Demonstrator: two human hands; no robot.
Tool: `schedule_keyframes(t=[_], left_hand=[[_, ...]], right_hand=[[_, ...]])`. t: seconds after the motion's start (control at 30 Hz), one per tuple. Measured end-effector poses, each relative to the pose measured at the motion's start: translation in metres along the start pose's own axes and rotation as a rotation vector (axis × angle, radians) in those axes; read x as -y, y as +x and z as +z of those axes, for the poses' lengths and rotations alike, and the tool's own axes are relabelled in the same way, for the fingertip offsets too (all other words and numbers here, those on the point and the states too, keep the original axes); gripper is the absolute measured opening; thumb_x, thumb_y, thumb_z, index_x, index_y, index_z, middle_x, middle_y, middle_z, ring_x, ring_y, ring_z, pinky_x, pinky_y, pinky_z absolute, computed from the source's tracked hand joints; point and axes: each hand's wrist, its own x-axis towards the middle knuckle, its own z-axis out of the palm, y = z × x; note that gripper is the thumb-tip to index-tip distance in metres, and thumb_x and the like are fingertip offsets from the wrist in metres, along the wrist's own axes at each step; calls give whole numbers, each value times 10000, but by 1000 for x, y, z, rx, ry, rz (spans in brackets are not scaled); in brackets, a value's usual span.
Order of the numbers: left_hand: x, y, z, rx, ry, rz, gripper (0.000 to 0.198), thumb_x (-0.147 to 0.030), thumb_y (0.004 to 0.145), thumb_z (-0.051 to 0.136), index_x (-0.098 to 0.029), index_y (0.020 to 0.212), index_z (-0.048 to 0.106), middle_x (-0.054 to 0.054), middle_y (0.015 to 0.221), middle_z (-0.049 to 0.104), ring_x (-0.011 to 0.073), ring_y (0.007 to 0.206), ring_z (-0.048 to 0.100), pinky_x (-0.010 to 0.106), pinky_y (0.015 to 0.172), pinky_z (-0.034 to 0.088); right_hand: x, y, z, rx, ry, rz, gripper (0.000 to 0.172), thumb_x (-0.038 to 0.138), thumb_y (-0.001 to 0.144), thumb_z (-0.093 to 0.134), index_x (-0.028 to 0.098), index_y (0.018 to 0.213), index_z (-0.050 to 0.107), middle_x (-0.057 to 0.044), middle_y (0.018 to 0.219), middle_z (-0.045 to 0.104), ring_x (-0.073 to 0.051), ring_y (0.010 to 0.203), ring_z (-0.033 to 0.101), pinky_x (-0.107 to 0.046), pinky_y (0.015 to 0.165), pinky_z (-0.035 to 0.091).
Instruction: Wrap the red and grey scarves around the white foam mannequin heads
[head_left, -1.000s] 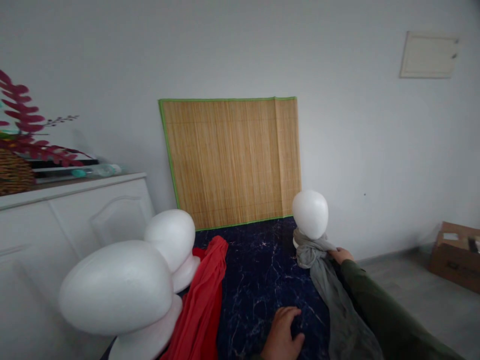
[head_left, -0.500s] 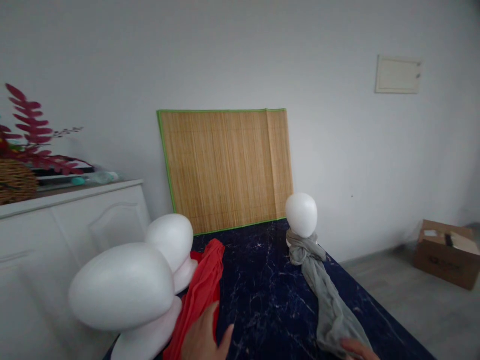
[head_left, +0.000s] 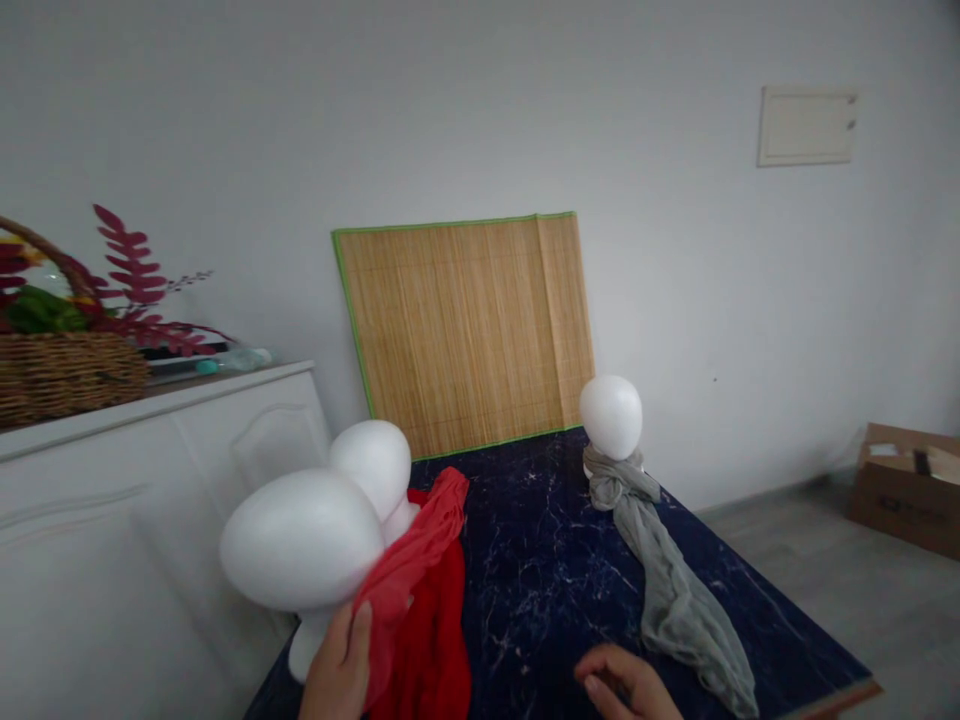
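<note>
Since a second ago the left hand [head_left: 336, 672] has left the dark blue marbled table [head_left: 540, 560], its grip now pinching the long red fabric scarf [head_left: 427, 590] up against the nearest white foam mannequin head [head_left: 300, 540], while the right hand [head_left: 628, 688], off the grey scarf [head_left: 660, 580], rests loosely curled, empty.

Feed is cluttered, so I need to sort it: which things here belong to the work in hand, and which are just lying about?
In hand: left hand gripping the red scarf beside the nearest foam head; right hand low over the table.
Lying about: second foam head, far foam head wearing the grey scarf, bamboo mat, basket, cardboard box.
</note>
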Motion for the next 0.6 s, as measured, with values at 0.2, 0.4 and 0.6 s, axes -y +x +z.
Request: schedule_keyframes(t=[0.2, 0.4, 0.6], left_hand=[[-78, -9, -8, -128, -349, 119, 441, -541, 798, 362, -182, 979, 543, 53, 996, 619, 213, 945, 560, 358, 922, 409], [-88, -56, 4, 314, -378, 237, 360, -491, 740, 507, -209, 937, 611, 60, 911, 662, 220, 905, 594, 310, 789, 491], [-57, -36, 21, 497, -316, 170, 273, -481, 731, 531, -232, 722, 642, 25, 631, 653, 166, 600, 612, 298, 561, 507]], right_hand=[[44, 40, 27, -95, 177, -35, 510, 233, 689, 589, 174, 1187, 500, -103, 1141, 569, -218, 1024, 531, -339, 845, 436], [94, 85, 45, 340, 986, 198, 650, 614, 764, 386, 127, 1179, 501, -113, 1041, 617, -229, 903, 589, -390, 815, 442], [49, 103, 45, 408, 1483, 692, 544, 545, 846, 386, 53, 771, 605, -73, 572, 624, -96, 459, 561, -162, 443, 427]])
